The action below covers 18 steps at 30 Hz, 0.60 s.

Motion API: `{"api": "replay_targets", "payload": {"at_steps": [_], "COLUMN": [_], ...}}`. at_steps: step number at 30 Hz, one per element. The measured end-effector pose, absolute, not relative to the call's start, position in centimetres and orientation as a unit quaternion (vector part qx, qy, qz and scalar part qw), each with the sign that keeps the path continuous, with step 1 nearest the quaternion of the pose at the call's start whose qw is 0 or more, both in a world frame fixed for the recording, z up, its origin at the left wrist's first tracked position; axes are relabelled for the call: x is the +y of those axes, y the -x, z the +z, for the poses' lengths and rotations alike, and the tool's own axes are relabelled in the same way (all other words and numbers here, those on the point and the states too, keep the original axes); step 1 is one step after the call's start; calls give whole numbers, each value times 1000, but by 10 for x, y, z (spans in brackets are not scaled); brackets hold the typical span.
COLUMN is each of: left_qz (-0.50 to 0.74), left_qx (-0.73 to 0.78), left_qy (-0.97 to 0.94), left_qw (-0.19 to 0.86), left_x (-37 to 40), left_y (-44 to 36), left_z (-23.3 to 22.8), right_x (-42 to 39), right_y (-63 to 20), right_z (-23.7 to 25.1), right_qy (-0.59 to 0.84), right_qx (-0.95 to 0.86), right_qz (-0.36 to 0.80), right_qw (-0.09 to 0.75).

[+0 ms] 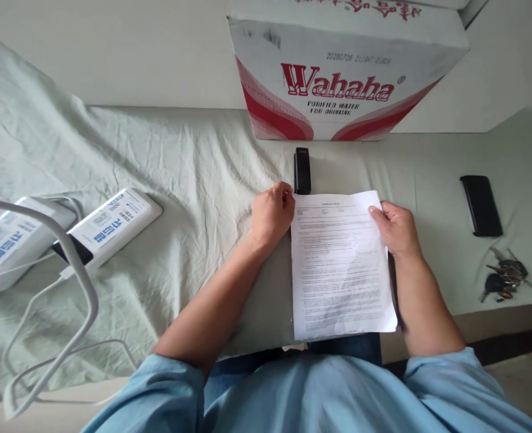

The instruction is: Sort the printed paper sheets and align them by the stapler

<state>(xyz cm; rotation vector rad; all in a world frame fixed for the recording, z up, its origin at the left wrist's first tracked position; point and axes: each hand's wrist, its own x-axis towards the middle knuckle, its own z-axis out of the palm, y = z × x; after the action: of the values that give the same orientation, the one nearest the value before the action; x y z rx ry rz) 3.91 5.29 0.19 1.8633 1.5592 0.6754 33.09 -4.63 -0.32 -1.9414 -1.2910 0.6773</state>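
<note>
A printed paper document (342,270) hangs over the front edge of the cloth-covered surface, its text facing me. My right hand (396,228) grips its upper right edge, thumb on top and fingers behind. At the upper left corner, my left hand (272,213) is closed with its fingertips pinching the paper; the fingers partly hide that corner. Just beyond the paper's top edge lies a black stapler (302,171), close to my left fingertips.
A Wahaha water carton (342,90) stands at the back against a pale wall. Two white power banks (121,219) with white cables (74,252) lie on the left. To the right are a black phone-like slab (481,205) and a bunch of keys (504,275) on the green cloth (171,162).
</note>
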Motion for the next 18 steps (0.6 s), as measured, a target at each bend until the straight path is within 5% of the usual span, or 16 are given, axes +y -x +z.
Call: {"api": "replay_targets", "payload": {"at_steps": [18], "left_qz": [287], "left_qx": [556], "left_qy": [-732], "left_qw": [268], "left_x": [56], "left_y": [-41], "left_z": [-10], "right_x": [-44], "right_y": [-329], "right_z": [0], "right_qy": [746], "right_qx": [-471], "right_qz": [291], "right_qw": [371]}}
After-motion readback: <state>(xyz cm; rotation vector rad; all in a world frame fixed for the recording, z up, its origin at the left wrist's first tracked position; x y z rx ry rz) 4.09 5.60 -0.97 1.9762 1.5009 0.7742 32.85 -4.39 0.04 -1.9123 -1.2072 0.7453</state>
